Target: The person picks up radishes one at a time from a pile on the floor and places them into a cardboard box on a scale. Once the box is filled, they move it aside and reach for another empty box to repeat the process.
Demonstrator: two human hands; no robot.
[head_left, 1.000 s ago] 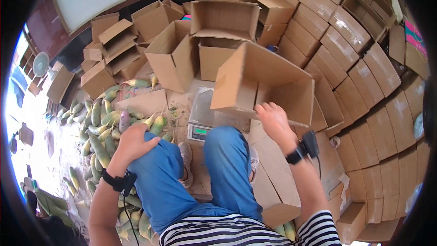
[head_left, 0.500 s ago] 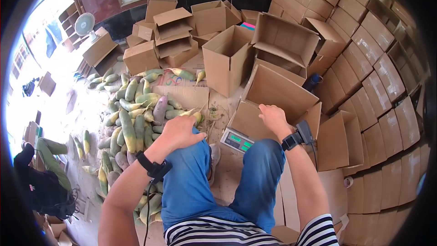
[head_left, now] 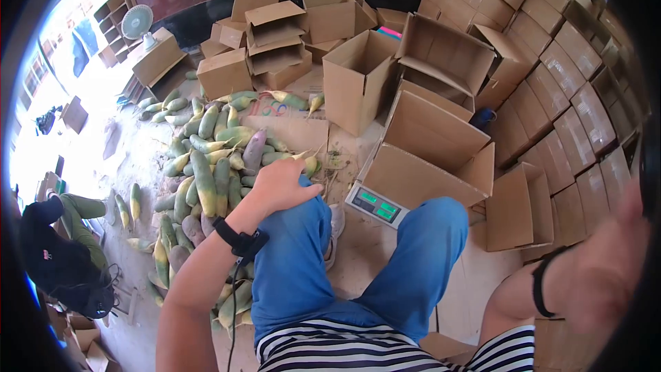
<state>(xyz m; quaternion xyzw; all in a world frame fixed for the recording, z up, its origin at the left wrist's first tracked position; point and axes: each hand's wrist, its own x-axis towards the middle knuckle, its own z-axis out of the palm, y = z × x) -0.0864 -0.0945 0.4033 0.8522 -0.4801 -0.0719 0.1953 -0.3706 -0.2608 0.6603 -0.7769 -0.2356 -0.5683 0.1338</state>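
My left hand (head_left: 279, 187) lies on my left knee, palm down, thumb apart from the fingers, holding nothing. Beside it on the floor spreads a heap of green radishes (head_left: 204, 180), some with yellowish ends and one purplish radish (head_left: 253, 151) among them. Close to the right edge is my right hand (head_left: 606, 272), raised near the camera and smeared by motion, so its fingers cannot be made out. An open cardboard box (head_left: 425, 173) stands on a digital scale (head_left: 375, 205) with a lit green display in front of my knees.
Stacked cartons (head_left: 551, 96) form a wall on the right. More open boxes (head_left: 275, 34) stand at the back. A white fan (head_left: 137, 22) is at the back left. Another person (head_left: 65, 255) sits at the far left. A smaller open box (head_left: 520, 210) stands right of the scale.
My right hand has left the rim of the box on the scale and swung right and up toward the camera. My left hand stays on my knee. The view has shifted slightly.
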